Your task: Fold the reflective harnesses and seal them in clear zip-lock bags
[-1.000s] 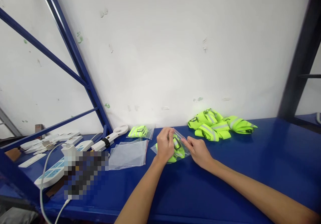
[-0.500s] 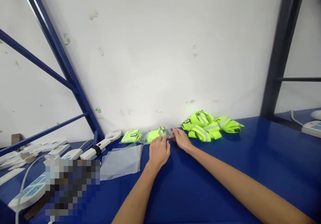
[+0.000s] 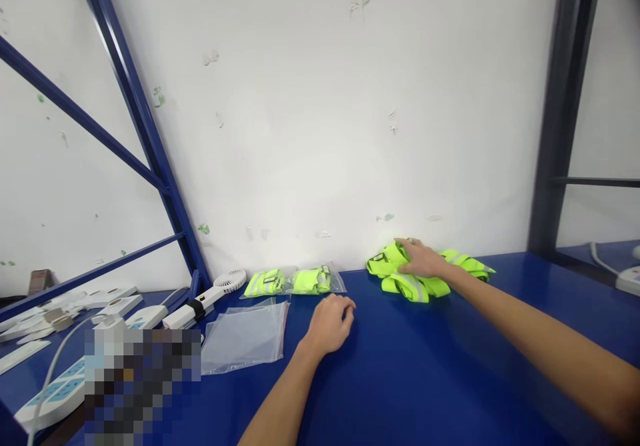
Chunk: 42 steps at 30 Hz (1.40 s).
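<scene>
My right hand [image 3: 424,260] reaches onto a loose pile of neon-yellow reflective straps [image 3: 413,289] with grey stripes. Its fingers and thumb are spread over the left part of the pile; no firm grip shows. Over the blue tabletop, my left hand [image 3: 331,324] is loosely curled with a gap beside the thumb, holding nothing visible. Behind it lies a clear bag with a folded yellow strap [image 3: 311,281] inside. A second bagged yellow strap [image 3: 265,283] lies to its left. Flat clear zip bags [image 3: 245,336] are stacked left of my left hand.
A white handheld fan [image 3: 229,281] lies left of the bagged straps. White power strips [image 3: 55,393] with a cable lie at the far left, near a pixelated patch. A white wall [image 3: 320,133] stands behind the blue table [image 3: 425,373], between a blue frame [image 3: 155,146] and a dark post [image 3: 557,119].
My right hand has left the nearer bagged strap and moved right onto the loose straps. My left hand has come off the bag toward me. The view has tilted up slightly.
</scene>
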Motion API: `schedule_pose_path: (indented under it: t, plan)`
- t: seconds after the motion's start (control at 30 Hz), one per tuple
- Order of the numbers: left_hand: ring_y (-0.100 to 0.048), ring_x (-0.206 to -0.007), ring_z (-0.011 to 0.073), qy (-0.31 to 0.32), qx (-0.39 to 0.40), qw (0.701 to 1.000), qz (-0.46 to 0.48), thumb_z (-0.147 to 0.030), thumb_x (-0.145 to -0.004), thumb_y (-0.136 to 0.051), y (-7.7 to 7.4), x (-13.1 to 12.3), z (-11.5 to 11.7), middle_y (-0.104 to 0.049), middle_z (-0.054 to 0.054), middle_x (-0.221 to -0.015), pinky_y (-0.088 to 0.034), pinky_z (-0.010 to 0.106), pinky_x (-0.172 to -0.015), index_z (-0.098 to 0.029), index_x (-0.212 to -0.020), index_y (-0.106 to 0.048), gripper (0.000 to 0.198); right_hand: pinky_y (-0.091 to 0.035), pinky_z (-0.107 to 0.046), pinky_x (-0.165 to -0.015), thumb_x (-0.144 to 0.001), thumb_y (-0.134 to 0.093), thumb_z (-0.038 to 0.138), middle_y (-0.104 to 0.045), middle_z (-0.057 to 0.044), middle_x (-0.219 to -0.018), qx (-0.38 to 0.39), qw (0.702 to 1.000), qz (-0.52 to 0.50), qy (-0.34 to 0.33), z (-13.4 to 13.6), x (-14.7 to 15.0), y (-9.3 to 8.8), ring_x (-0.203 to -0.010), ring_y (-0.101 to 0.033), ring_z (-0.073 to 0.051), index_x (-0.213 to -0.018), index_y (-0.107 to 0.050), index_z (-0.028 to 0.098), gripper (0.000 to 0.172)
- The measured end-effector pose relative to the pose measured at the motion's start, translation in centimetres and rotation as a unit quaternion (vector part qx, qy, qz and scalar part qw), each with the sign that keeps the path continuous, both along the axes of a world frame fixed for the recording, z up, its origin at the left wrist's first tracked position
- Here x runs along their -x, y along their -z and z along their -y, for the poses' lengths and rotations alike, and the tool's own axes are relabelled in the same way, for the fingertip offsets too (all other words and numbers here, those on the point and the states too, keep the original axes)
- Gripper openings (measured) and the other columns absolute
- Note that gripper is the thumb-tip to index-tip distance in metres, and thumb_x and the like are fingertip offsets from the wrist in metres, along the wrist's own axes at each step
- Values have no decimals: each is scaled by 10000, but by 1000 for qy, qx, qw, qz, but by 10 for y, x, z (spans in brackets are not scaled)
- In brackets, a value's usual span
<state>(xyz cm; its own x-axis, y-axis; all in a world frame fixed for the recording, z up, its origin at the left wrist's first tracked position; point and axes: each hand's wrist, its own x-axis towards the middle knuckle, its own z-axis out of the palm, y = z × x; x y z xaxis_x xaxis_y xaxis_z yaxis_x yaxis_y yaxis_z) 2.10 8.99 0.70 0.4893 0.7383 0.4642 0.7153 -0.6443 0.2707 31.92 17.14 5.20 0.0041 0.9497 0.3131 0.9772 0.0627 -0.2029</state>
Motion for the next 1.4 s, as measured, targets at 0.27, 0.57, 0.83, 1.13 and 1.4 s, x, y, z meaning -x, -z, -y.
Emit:
schedule_pose_path:
  t: [0.27, 0.57, 0.83, 1.13, 1.4]
  plan:
    - [-613, -923, 191, 53, 25, 993, 101, -201, -934, -365, 9, 0, -2, -665, 71, -997, -476, 340, -875, -224, -1198, -586, 344, -443, -344, -681, -716, -615, 266, -522, -124, -1172, -108, 993, 22, -42, 1, 10, -23, -1039, -531, -311, -1090, -599, 241, 375]
    - [-622, -907, 172, 56, -36, 938, 340, -227, -893, -474, -7, -7, 6, -624, 80, -1056, -533, 279, -736, -205, -1072, -613, 228, -478, -344, -715, -733, -658, 322, -644, -108, -1030, -224, 942, -227, -103, 56, 51, -95, -853, -605, -250, -1040, -645, 166, 345]
    - [-495, -1226, 257, -44, -71, 936, 342, -304, -829, -600, -3, 1, 0, -517, 127, -1325, -468, 376, -943, -228, -1356, -436, 557, -524, -318, -542, -903, -484, 446, -698, -133, -1065, 30, 826, -515, -225, 56, 84, 19, -714, -668, -230, -1257, -546, 224, 422]
    - [-534, -600, 108, -55, 38, 889, 453, -440, -813, -638, 5, 11, -23, -544, -15, -693, -441, 218, -584, -162, -1053, -623, 367, -524, -310, -685, -779, -627, 276, -323, -131, -1509, 9, 879, -371, -300, 74, 88, 44, -741, -609, -144, -1490, -231, 301, 814]
    - [-543, -558, 102, -49, 32, 862, 504, -440, -720, -727, 2, 15, -21, -551, -24, -629, -437, 206, -547, -145, -912, -638, 363, -495, -337, -677, -801, -577, 271, -663, -63, -1072, -29, 917, -262, -298, 76, 90, 46, -736, -600, -211, -1430, -395, 296, 655]
